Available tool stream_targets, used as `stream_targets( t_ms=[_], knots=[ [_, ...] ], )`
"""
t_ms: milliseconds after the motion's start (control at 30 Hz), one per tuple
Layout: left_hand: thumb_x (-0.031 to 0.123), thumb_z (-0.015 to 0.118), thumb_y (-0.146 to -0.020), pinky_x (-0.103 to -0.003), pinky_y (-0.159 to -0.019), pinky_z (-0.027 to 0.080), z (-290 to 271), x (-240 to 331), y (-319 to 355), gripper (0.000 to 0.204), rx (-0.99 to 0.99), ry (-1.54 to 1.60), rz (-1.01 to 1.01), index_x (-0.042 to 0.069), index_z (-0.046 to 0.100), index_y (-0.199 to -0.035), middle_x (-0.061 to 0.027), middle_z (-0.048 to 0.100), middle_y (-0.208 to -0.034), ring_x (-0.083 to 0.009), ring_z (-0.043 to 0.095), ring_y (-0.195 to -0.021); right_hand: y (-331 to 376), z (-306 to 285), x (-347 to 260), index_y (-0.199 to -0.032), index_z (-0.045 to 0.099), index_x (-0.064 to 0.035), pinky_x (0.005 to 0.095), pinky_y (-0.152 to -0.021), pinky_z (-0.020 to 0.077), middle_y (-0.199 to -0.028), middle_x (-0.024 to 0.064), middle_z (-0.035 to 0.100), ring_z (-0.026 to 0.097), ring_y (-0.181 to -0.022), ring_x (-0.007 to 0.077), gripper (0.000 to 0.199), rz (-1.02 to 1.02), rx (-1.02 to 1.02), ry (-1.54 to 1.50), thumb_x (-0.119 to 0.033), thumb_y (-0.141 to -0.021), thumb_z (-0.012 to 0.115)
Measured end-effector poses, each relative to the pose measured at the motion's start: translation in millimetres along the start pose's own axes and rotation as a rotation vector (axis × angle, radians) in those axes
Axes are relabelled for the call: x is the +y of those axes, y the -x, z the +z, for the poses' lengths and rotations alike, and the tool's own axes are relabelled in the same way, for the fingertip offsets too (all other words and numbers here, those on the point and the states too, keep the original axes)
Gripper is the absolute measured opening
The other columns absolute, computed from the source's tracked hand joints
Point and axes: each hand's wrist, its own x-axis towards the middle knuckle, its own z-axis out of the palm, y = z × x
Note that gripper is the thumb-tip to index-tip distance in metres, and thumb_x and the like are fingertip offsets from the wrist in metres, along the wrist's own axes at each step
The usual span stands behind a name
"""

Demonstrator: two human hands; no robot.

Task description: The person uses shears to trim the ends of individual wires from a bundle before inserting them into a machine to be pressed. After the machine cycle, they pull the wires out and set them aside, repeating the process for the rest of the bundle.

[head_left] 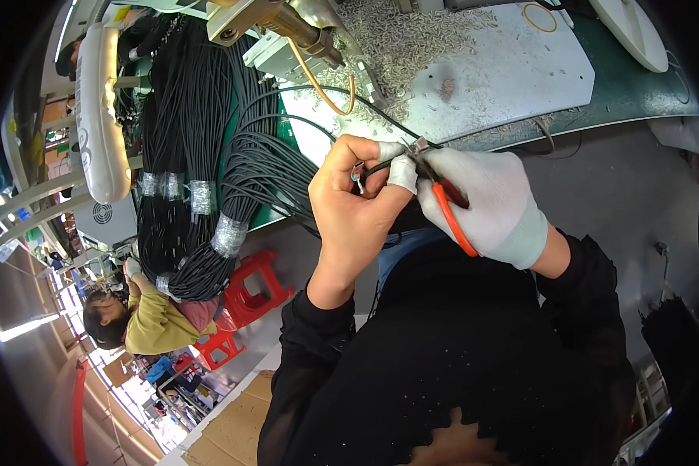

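Observation:
My left hand (pixel 348 203), bare except for white coverings on the thumb and a fingertip, is closed on a black cable (pixel 377 168). A small end with a bit of metal and blue (pixel 357 175) shows by its curled fingers. My right hand (pixel 495 200) wears a white glove and grips pliers (pixel 452 219) with red-orange handles. Their jaws meet the cable end at my left fingertips, where a small metal piece (pixel 421 144) shows. Whether the jaws are closed on it cannot be made out. Loose black cables (pixel 268 167) fan out left of my left hand.
A machine head (pixel 307 35) overhangs the pale work plate (pixel 512 78), strewn with small metal scraps (pixel 412 35). Wrapped cable bundles (pixel 182 116) hang over the table's left edge beside a lit lamp (pixel 101 116). Red stools (pixel 256 291) and another person (pixel 159 322) are at the left.

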Motion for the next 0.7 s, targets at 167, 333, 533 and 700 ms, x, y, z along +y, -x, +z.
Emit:
stream_targets(
  t_ms=[167,333,533,700],
  knots=[
    [-0.002,0.067,-0.077,-0.015,-0.053,0.031,-28,-16,-13,0.014,0.041,-0.187,0.008,0.003,0.057,-0.085,0.0062,0.050,-0.071,0.0007,0.037,-0.060,6,-12,7,-0.085,0.059,-0.0001,0.0279,-0.046,0.0428,-0.057,0.0085,0.054,0.055,-0.046,0.0201,0.011,0.087,-0.087,0.023,-0.011,-0.083,0.061],
    [0.007,0.065,-0.084,-0.016,-0.049,0.028,-56,-26,-56,0.008,-0.091,0.301,-0.288,0.004,0.058,-0.087,0.0066,0.050,-0.068,0.0000,0.037,-0.055,-43,-25,28,-0.084,0.059,-0.0008,0.0244,-0.044,0.0422,-0.056,0.0058,0.054,0.055,-0.044,0.0137,0.019,0.210,-0.120,-0.102,-0.019,-0.089,0.058],
    [0.013,0.065,-0.087,-0.017,-0.048,0.028,-47,-31,-91,0.012,-0.249,0.283,-0.341,0.004,0.059,-0.086,0.0056,0.051,-0.067,-0.0009,0.038,-0.052,-111,-10,41,-0.083,0.057,0.0006,0.0235,-0.039,0.0426,-0.056,0.0061,0.056,0.056,-0.043,0.0118,0.026,0.404,-0.461,-0.466,-0.024,-0.090,0.058],
    [0.014,0.068,-0.086,-0.019,-0.051,0.036,-57,-26,-111,0.012,-0.380,0.131,-0.314,0.003,0.061,-0.086,0.0035,0.056,-0.069,-0.0035,0.045,-0.057,-116,3,66,-0.080,0.057,0.0024,0.0247,-0.038,0.0435,-0.055,0.0072,0.056,0.056,-0.042,0.0131,0.027,0.352,-0.472,-0.621,-0.023,-0.089,0.059]
  ],
)
